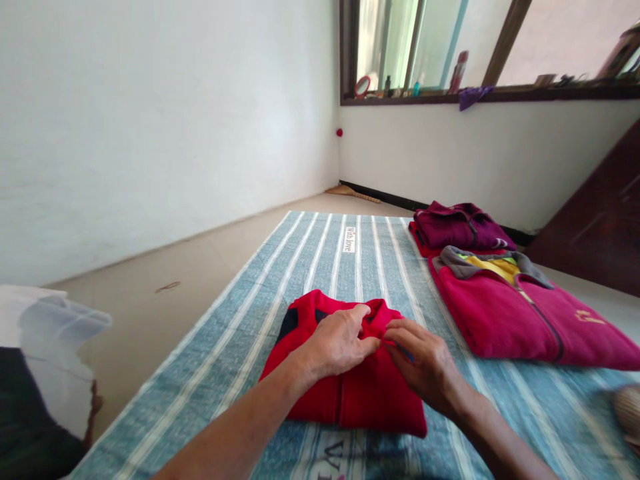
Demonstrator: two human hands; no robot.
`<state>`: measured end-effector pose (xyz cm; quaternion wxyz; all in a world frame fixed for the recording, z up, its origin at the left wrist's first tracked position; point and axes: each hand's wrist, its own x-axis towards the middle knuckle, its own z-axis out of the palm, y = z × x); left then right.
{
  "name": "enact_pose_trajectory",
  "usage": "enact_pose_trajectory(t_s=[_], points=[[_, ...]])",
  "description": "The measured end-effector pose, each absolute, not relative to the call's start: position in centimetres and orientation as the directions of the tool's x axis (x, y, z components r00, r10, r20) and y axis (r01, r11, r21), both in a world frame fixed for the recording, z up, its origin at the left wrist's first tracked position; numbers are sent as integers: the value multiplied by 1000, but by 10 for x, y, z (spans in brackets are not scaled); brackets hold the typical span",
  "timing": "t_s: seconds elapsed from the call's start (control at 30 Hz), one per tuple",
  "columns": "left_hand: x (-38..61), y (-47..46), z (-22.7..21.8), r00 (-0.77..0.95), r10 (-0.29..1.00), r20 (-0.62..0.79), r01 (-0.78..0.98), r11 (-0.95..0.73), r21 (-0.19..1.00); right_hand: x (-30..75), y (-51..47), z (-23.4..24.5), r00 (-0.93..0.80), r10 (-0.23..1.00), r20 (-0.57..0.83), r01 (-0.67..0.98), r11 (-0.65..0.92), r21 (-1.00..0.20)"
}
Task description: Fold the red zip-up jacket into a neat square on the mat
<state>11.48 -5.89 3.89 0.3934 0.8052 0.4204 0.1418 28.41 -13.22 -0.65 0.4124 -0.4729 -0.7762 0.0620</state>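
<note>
Both forearms reach forward and inward, bringing the hands close together at the collar of a folded red zip jacket [373, 393], which lies directly beneath them on a blue striped mat [345, 280]. The left hand [340, 343] curves over the fold with its fingers bent down; whether it grips, I can't tell. The right hand [425, 360] pinches the collar's edge between thumb and fingers. Beyond the right hand, a folded magenta fleece jacket [505, 320] touches a maroon jacket [457, 227] farther along the mat.
</note>
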Motion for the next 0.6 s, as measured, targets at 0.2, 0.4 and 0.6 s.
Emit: enact_pose_trajectory(t_s=[0.2,0.4,0.6], points=[[110,-66,34,645,764,-36,572,-450,686,291,-98,22,-401,835,376,596,550,-585],[109,-72,28,603,797,-1,567,-428,703,288,-75,35,-604,784,143,564,548,-617],[108,-76,27,630,776,-10,599,-478,642,290,-66,29,-620,783,43,525,456,-718]])
